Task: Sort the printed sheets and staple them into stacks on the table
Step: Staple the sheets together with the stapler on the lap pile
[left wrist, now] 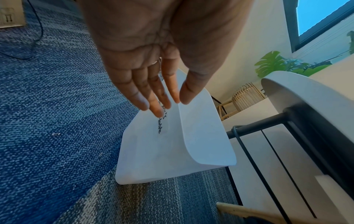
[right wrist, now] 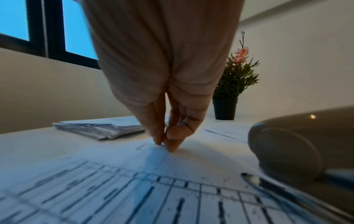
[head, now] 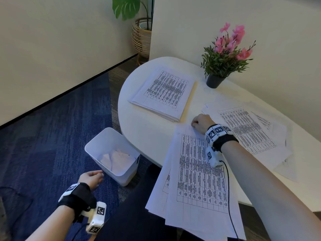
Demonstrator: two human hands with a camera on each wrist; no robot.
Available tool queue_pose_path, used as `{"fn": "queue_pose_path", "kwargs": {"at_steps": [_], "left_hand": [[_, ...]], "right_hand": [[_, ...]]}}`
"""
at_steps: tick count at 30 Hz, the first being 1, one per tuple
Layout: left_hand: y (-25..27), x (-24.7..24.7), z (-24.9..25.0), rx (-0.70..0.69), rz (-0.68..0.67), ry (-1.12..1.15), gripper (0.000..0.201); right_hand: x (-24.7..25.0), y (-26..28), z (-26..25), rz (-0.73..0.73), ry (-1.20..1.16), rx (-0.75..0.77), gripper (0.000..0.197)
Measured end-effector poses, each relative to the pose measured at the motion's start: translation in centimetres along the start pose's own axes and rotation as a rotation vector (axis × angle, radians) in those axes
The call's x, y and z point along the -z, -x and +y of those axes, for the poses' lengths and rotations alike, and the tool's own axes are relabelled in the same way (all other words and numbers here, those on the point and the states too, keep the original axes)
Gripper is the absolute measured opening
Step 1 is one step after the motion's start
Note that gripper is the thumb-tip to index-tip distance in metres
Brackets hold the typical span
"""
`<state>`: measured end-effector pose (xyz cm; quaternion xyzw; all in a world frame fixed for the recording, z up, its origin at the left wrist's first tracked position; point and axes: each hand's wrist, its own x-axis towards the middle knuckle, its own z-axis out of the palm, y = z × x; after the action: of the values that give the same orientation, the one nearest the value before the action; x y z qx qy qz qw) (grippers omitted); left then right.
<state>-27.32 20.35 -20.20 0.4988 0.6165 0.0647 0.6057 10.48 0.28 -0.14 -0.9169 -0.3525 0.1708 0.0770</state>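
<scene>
White tabletop (head: 147,136) fills the middle and right of the head view, and on it lie three lots of printed sheets: a squared stack (head: 165,93) at upper centre, a loose spread (head: 248,129) at right, and a fanned bundle (head: 196,180) at lower centre that overhangs the near edge. The right hand (head: 202,123) sits at that bundle's far corner with fingers curled down, probably to pin or pick at the corner where a staple belongs. At lower left the left hand (head: 91,178) hangs over the carpet beside a white bin (head: 111,153) holding crumpled paper, likely a place for rejects. From the left wrist, the fingers (left wrist: 153,97) are straight and loosely together, gripping nothing, just above the bin's rim (left wrist: 201,121). From the right wrist, thumb and fingertips (right wrist: 168,141) meet in a pinch on the sheet's corner; whether they hold a staple is too small to tell. A potted pink flower (right wrist: 233,78) stands behind.
</scene>
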Motion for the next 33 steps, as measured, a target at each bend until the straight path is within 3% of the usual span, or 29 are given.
{"fn": "queue_pose_path", "kwargs": {"at_steps": [5,18,22,27,31,33], "left_hand": [[-0.5,0.3,-0.1,0.006,0.011,-0.005,0.020],[-0.1,0.0,1.7,-0.050,-0.002,-0.027,0.023],[0.8,-0.3,3.1,-0.102,-0.003,-0.026,0.016],[0.4,-0.1,3.1,-0.081,-0.023,-0.086,0.026],[1.5,-0.3,3.3,-0.091,-0.014,-0.097,0.024],[2.5,-0.5,3.8,-0.105,-0.013,-0.076,0.022]], "right_hand": [[-1.1,0.5,0.0,0.042,-0.040,0.009,0.030],[0.2,-0.5,-0.9,0.036,-0.113,-0.008,0.006],[0.9,2.1,-6.3,0.072,-0.165,0.193,0.006],[-1.6,4.2,-16.6,-0.090,-0.254,0.522,0.010],[-4.6,3.2,-20.8,-0.196,-0.191,0.490,0.028],[-4.9,3.0,-21.0,-0.193,-0.149,0.478,0.027]]}}
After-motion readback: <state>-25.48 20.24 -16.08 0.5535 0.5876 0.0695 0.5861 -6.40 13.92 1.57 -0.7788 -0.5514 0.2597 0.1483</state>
